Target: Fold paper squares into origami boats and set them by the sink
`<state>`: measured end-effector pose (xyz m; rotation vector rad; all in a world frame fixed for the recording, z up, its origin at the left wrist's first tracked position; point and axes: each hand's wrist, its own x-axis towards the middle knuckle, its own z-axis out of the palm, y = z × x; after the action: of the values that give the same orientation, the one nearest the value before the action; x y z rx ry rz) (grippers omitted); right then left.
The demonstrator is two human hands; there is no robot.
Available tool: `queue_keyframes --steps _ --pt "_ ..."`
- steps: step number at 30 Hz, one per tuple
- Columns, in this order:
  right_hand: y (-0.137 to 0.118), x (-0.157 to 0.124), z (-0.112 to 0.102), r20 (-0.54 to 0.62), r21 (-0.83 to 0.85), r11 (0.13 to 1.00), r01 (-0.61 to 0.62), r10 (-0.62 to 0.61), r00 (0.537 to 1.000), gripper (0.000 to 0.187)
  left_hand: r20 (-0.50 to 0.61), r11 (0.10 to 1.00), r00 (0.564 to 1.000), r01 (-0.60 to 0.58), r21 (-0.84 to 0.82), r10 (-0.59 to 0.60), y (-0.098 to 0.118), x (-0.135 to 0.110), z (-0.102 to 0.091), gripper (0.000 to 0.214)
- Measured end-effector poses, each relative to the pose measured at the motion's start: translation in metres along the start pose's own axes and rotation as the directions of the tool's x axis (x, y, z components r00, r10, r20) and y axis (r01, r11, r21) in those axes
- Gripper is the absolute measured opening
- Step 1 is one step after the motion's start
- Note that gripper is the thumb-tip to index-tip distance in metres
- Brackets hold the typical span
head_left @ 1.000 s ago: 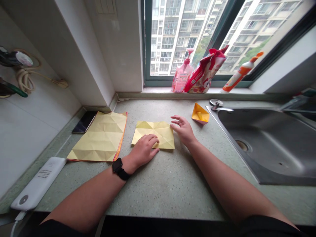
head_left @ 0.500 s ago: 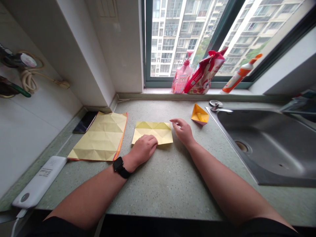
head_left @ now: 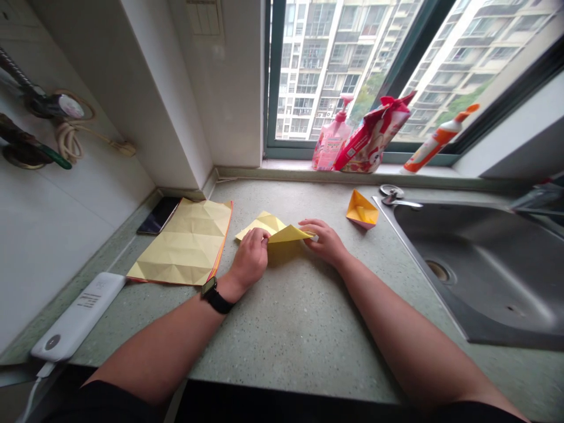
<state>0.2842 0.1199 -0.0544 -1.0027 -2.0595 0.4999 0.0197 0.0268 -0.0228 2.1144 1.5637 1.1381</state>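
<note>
Left hand (head_left: 250, 258) and right hand (head_left: 324, 242) both pinch the part-folded yellow origami paper (head_left: 275, 230) at table centre; a finished-looking orange paper boat (head_left: 362, 210) sits toward 2 o'clock, a creased yellow paper stack (head_left: 183, 242) lies unfolded toward 10 o'clock

Legible text: none. Printed lines on the white power bank (head_left: 79, 317) and labels on the pink pump bottle (head_left: 329, 148), red-and-white bag (head_left: 372, 141) and orange-capped bottle (head_left: 429, 144): too small or blurred to read.
</note>
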Motion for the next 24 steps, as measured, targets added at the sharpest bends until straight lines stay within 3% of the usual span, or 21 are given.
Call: queue_keyframes --steps 2,5,9,12,16,20,24 --pt "0.002 0.002 -0.003 -0.061 0.043 0.998 -0.048 0.051 0.997 0.014 0.003 1.0 1.0 -0.011 -0.005 0.011 0.001 -0.001 -0.001 0.015" --pt "0.001 0.004 -0.009 -0.09 0.162 0.985 -0.067 0.082 0.993 0.024 0.051 0.999 0.998 -0.038 0.023 0.037 0.003 -0.001 -0.002 0.012" --pt "-0.006 0.004 -0.012 -0.059 0.332 0.939 -0.094 0.12 0.991 0.041 0.096 0.999 0.995 -0.035 0.041 0.031 0.003 0.0 -0.005 0.006" --pt "-0.008 0.004 -0.01 0.021 0.403 0.9 -0.164 0.17 0.985 0.043 0.115 1.0 0.993 0.003 0.012 -0.004 0.001 0.002 -0.006 0.011" --pt "-0.005 0.002 -0.006 0.123 0.407 0.883 -0.233 0.2 0.972 0.039 0.127 0.996 0.992 0.033 -0.086 -0.022 0.0 0.002 -0.006 0.015" --pt "-0.002 0.0 -0.006 0.119 0.404 0.885 -0.232 0.201 0.972 0.022 0.144 0.986 0.989 -0.001 -0.169 0.026 0.001 0.0 -0.005 0.017" --pt "-0.003 0.0 -0.01 0.111 0.327 0.912 -0.247 0.223 0.969 0.021 0.199 0.987 0.979 -0.018 -0.158 0.049 0.002 -0.002 -0.004 0.013"
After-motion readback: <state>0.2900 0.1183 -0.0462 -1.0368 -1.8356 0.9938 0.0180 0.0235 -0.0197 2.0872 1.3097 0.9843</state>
